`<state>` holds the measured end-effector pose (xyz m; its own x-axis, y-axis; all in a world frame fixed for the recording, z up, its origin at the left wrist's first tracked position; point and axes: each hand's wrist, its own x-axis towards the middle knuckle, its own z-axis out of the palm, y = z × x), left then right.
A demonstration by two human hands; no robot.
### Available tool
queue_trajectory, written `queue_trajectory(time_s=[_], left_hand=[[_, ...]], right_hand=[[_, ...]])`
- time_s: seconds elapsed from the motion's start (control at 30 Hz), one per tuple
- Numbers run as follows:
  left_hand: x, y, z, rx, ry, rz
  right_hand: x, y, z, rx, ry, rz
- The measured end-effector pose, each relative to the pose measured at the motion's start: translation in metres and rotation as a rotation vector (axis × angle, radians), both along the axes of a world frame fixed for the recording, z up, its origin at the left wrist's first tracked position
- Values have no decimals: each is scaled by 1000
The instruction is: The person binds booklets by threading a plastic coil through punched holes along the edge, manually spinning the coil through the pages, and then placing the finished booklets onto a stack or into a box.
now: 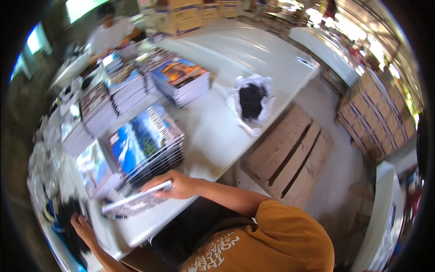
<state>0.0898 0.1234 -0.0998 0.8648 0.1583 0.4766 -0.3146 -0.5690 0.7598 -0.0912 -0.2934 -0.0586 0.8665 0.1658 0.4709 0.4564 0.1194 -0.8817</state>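
My right hand (177, 187) is closed around one end of a thin notebook (138, 201), held on edge just above the white table. Its cover is hidden; a pale edge and a greyish printed side show. At the lower left, my left hand (83, 228) rests with bent fingers on a bundle of black binding coils (71, 211). The fingertips are pressed together, and whatever lies between them is too small to make out. Beyond my right hand stands a stack of spiral notebooks (147, 136) with blue landscape covers, black coils along the near side.
More notebook stacks (181, 79) fill the table's left part. A white bag of black material (251, 102) sits near the right edge. Clear plastic (43, 170) lies far left. Beside the table are a wooden pallet (290, 156) and stacked cartons (378, 113). Another person (111, 36) sits across.
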Motion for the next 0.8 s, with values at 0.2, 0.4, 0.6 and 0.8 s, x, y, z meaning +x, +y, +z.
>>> queue_trajectory(time_s=[0.2, 0.4, 0.6, 0.8], left_hand=[[-88, -104, 95, -174, 475, -367], [-99, -115, 101, -41, 414, -651], [-98, -125, 90, 34, 384, -625], [-96, -129, 89, -194, 594, -651]], right_hand=[[3, -6, -9, 94, 124, -135], [8, 1, -9, -2, 138, -182], [5, -1, -12, 1, 152, -206], [3, 1, -8, -20, 150, -245]])
